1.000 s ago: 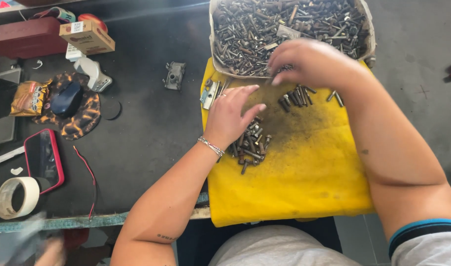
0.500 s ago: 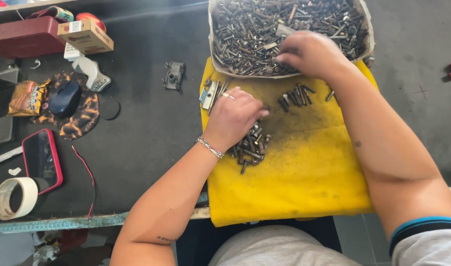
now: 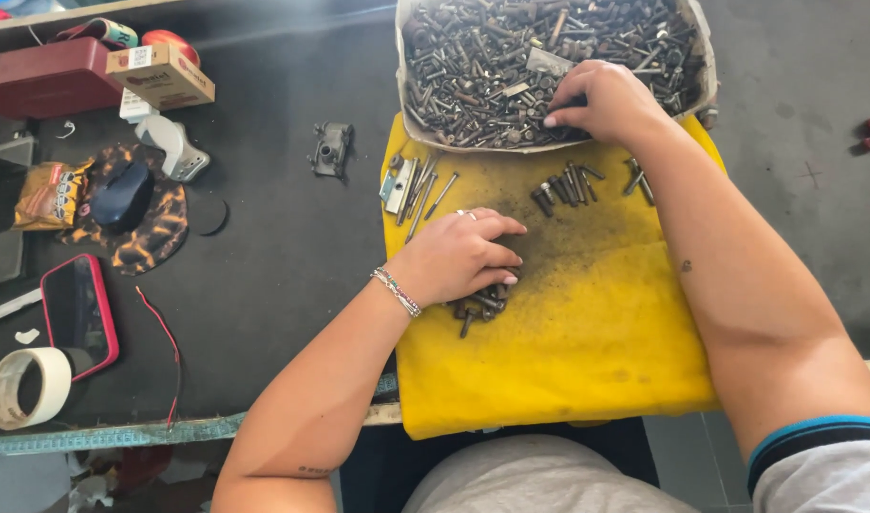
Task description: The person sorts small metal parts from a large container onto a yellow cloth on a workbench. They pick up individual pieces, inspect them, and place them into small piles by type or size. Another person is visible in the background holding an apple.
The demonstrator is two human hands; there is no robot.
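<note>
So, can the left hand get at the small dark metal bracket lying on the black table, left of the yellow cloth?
Probably yes. The left hand rests on bolts on the yellow cloth, and only bare table lies between it and the bracket.

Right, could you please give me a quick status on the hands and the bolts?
Left hand flat over small bolt pile on yellow cloth. Right hand picking in box of bolts. Nothing blocking either.

Beaded bracelet (image 3: 398, 291) and ring on left hand (image 3: 458, 255); grey sleeve with teal-banded cuff.
</note>
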